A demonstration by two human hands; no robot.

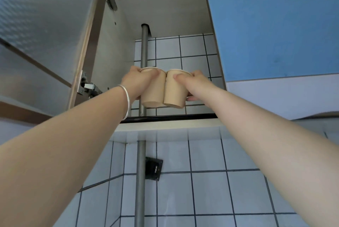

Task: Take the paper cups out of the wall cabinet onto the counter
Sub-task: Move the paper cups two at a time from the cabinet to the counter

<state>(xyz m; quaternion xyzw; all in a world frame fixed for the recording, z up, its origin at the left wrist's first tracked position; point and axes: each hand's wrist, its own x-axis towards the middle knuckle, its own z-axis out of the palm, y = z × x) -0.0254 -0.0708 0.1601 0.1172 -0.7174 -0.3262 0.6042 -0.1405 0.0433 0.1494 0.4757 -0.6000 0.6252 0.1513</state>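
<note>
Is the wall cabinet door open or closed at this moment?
Open. The cabinet door is swung out to the left, its hinge exposed, and both hands hold paper cups in front of the open cabinet.

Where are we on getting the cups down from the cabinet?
Done: the cabinet door is open. In hand: the left hand grips one paper cup and the right hand grips the other paper cup, sides touching, at the cabinet opening. Left: lowering both to the counter, which is out of view.
</note>
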